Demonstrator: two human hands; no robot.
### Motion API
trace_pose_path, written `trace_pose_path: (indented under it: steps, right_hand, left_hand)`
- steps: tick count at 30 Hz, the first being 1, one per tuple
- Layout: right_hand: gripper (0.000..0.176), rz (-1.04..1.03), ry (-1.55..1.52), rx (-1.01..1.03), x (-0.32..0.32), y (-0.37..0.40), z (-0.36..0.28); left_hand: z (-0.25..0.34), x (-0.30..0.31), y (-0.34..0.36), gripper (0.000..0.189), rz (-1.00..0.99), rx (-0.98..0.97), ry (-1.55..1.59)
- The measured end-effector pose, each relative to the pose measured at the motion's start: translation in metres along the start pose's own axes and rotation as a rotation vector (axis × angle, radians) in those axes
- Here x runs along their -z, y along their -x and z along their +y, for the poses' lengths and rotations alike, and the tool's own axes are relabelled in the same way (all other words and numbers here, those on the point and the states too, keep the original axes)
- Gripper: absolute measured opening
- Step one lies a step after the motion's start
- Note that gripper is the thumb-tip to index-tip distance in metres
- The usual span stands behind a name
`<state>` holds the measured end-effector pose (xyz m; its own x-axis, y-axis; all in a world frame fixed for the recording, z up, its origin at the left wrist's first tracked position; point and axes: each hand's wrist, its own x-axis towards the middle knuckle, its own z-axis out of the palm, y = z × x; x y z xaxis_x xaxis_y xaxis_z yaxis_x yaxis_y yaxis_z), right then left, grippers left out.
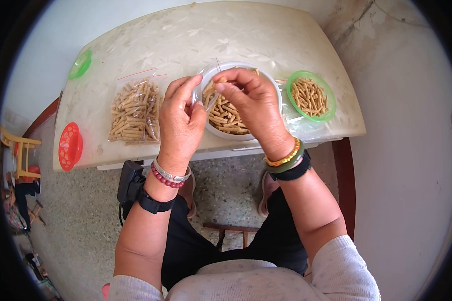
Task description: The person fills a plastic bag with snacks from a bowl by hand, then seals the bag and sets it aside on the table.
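Note:
My left hand (180,113) is closed on the edge of a clear plastic zip bag (197,90), held above the left rim of a white bowl (276,95). Short tan sticks (228,118) fill much of that bowl. Over its middle is my right hand (256,103), with thumb and fingers pinched around a small tan stick (222,80) at the bag's mouth. Part of the bag is hidden behind my fingers. To the left lie filled clear zip bags (135,110) of the same sticks.
A green basket (330,103) with more sticks stands right of the bowl, near flat clear plastic bags (301,124). A red plastic dish (71,146) and a green one (80,64) sit at the left of the patterned table (186,30). A wall (402,125) borders the right side.

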<state>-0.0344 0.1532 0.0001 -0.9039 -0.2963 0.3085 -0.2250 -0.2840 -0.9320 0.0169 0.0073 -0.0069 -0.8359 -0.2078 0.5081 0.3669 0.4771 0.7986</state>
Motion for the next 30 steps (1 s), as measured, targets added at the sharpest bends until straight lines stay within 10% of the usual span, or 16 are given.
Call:
trace_pose_path:
  steps: [2,8,15,30]
  right_hand:
    - [0.016,-0.043,0.354,-0.012,-0.005,-0.001,0.002]
    - [0.016,0.104,0.164,-0.018,0.014,-0.013,-0.003]
    - [0.011,-0.083,0.995,-0.05,0.055,-0.006,-0.001]
    - [0.014,-0.568,1.412,-0.211,0.033,0.009,0.011]
  left_hand:
    - [0.0,-0.001,0.0,0.048,-0.006,0.003,0.001]
    - [-0.01,0.009,-0.005,0.047,0.053,0.044,0.025]
    - [-0.015,0.019,-0.02,0.047,0.271,-0.009,0.058]
    - [-0.007,0.006,-0.004,0.039,0.007,-0.103,-0.229]
